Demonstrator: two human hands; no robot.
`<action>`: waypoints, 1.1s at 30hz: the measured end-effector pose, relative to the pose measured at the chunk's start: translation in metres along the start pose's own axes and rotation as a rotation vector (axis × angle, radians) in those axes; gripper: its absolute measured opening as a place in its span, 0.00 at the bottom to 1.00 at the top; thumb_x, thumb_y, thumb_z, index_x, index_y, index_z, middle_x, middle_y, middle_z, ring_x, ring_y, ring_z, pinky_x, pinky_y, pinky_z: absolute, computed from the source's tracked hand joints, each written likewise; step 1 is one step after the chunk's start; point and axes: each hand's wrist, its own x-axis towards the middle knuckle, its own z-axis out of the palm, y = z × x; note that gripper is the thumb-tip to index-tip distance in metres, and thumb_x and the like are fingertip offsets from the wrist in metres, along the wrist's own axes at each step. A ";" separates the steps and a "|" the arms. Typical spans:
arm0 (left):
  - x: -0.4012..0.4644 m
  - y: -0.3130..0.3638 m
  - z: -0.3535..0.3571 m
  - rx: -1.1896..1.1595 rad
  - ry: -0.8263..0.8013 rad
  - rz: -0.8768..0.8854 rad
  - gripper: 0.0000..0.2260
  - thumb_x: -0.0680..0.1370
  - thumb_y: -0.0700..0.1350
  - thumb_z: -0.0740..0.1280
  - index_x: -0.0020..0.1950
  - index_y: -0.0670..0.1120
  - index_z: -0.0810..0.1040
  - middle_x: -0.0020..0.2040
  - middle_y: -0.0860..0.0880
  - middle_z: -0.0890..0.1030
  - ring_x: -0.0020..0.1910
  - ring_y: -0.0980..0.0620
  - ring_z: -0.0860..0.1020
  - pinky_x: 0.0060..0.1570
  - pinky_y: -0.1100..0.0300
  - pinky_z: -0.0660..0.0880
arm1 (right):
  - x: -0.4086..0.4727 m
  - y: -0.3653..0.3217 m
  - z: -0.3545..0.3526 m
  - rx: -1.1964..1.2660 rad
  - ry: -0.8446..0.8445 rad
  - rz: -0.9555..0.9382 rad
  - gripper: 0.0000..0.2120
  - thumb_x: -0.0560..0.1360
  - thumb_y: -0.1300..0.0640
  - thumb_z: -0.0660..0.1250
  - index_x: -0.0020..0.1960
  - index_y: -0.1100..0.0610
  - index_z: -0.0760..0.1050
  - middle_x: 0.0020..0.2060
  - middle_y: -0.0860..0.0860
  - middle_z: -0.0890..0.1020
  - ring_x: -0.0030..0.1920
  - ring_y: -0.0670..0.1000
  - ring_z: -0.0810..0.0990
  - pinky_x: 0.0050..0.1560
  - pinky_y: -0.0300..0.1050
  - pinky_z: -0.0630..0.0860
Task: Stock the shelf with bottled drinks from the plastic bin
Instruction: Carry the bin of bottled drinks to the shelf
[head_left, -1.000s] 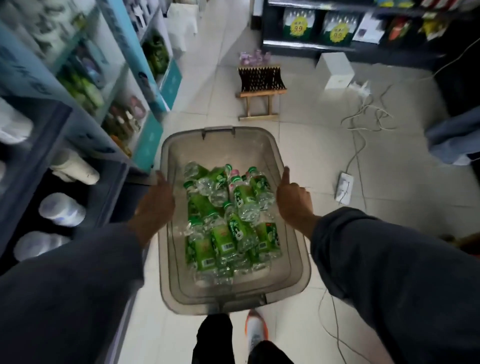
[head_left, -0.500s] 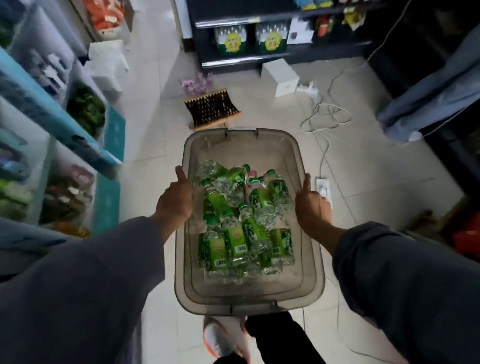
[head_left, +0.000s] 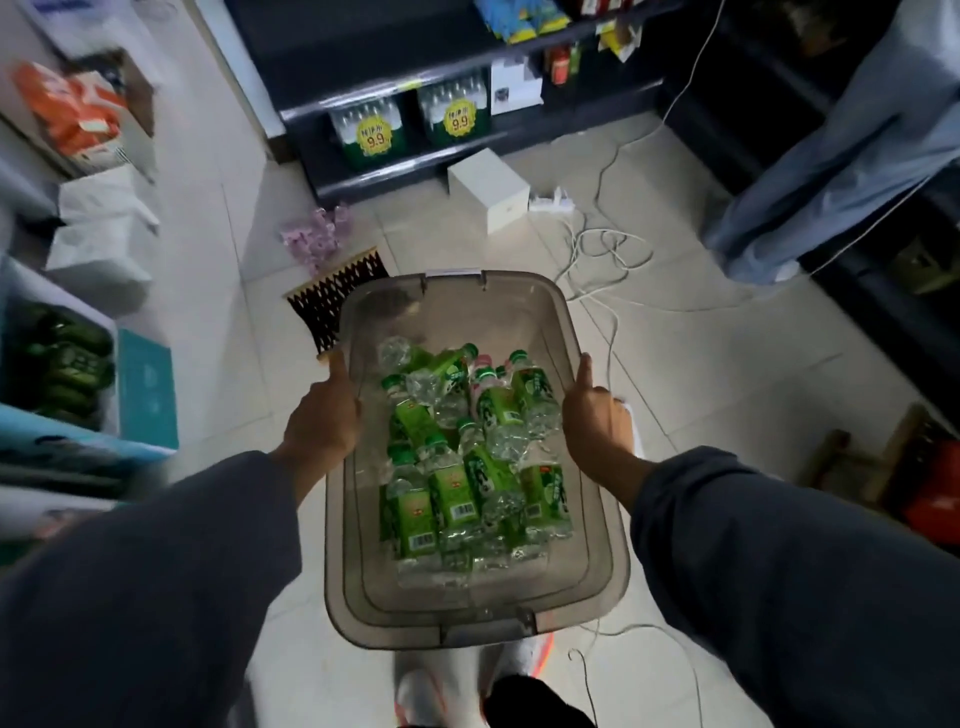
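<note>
I carry a translucent grey plastic bin (head_left: 452, 296) in front of me, above the tiled floor. Several clear bottled drinks with green labels and green caps (head_left: 467, 457) lie piled in its middle and near part. My left hand (head_left: 324, 421) grips the bin's left rim, thumb up along the edge. My right hand (head_left: 595, 415) grips the right rim the same way. A light shelf unit (head_left: 78, 358) with green items stands at the left. A dark shelf (head_left: 415, 119) with bottle packs and yellow price tags stands ahead.
On the floor ahead lie a black slatted wooden rack (head_left: 337, 301), a pack of pinkish bottles (head_left: 317, 239), a white box (head_left: 491, 189) and tangled white cables (head_left: 602, 254) with a power strip. Another person's blue trouser legs (head_left: 831, 171) stand at the right. Red and brown crates (head_left: 909, 483) sit lower right.
My view has swung to the right while I carry the bin: the left shelf slid away to the left, the dark shelf and the trouser legs came closer. Both hands kept their grip.
</note>
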 end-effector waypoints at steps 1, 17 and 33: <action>0.017 0.006 -0.003 -0.014 0.000 0.019 0.29 0.80 0.41 0.62 0.76 0.50 0.51 0.45 0.38 0.80 0.40 0.38 0.80 0.39 0.47 0.77 | 0.012 -0.002 -0.005 0.000 0.025 0.010 0.39 0.80 0.65 0.58 0.81 0.58 0.37 0.46 0.61 0.80 0.41 0.60 0.78 0.46 0.57 0.77; 0.357 0.123 -0.064 -0.099 -0.076 0.232 0.32 0.79 0.39 0.64 0.78 0.49 0.50 0.42 0.48 0.78 0.34 0.49 0.79 0.35 0.48 0.80 | 0.294 -0.058 -0.095 0.126 0.183 0.192 0.39 0.79 0.64 0.58 0.81 0.55 0.39 0.43 0.59 0.81 0.41 0.60 0.78 0.43 0.54 0.75; 0.625 0.236 -0.094 -0.144 -0.042 0.138 0.29 0.81 0.45 0.59 0.78 0.56 0.48 0.47 0.41 0.82 0.41 0.39 0.82 0.43 0.43 0.80 | 0.572 -0.095 -0.167 0.059 0.114 0.261 0.38 0.80 0.64 0.57 0.82 0.55 0.37 0.45 0.60 0.80 0.38 0.57 0.73 0.41 0.50 0.69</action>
